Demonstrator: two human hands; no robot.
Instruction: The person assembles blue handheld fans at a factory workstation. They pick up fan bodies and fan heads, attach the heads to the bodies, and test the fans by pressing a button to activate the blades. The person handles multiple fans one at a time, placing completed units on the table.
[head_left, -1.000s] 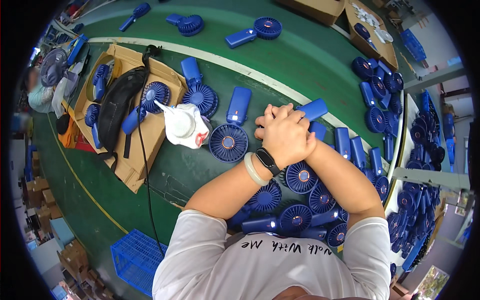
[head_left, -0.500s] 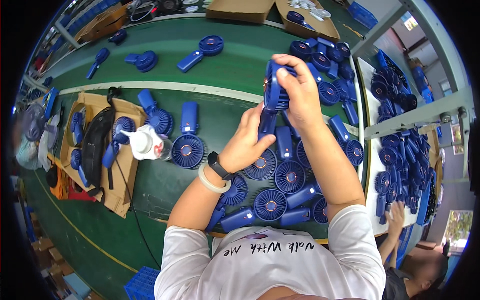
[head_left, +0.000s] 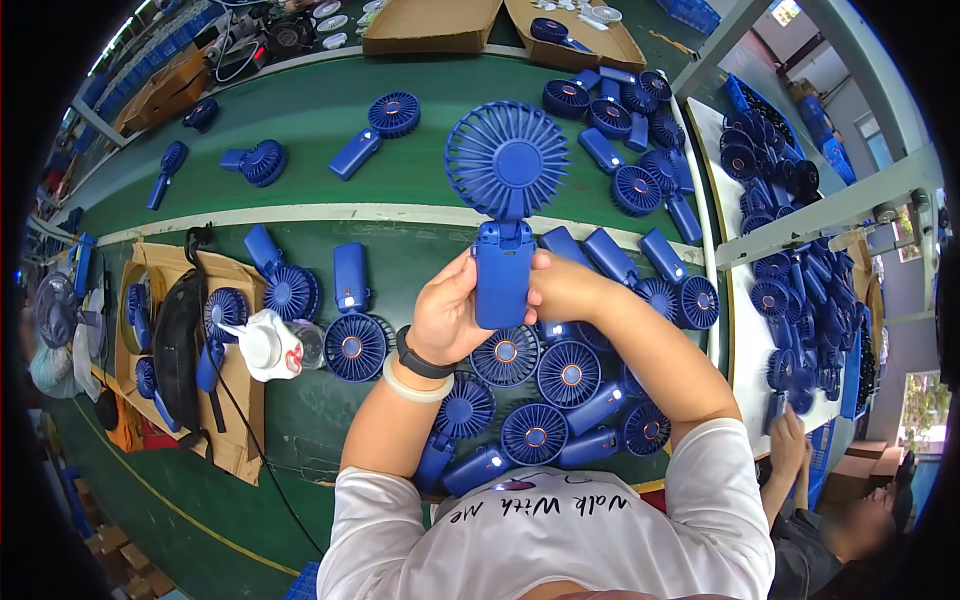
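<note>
A blue handheld fan (head_left: 503,275) stands upright above the bench, its round caged head at the top and its plain handle side facing me. My left hand (head_left: 445,312) is closed around the handle's left side. At the handle's right edge are the fingertips of my right hand (head_left: 562,292), most of that hand being turned behind the fan. Close below both hands lie several more blue fans, among them one with its grille up (head_left: 569,374) and another (head_left: 534,434) near my shirt. Left of my wrist, a fan (head_left: 355,346) lies with its handle pointing away.
A white bottle (head_left: 270,345) stands beside a cardboard tray (head_left: 240,425) holding fans and a black pouch (head_left: 178,340). Across the far green belt (head_left: 310,190) lie spaced fans, with a pile (head_left: 637,185) at right. A co-worker's hand (head_left: 787,440) works by the white side table (head_left: 745,400).
The held fan has turned from edge-on to upright, its back toward me. My right hand has come down from its head to the handle. The view has shifted slightly.
</note>
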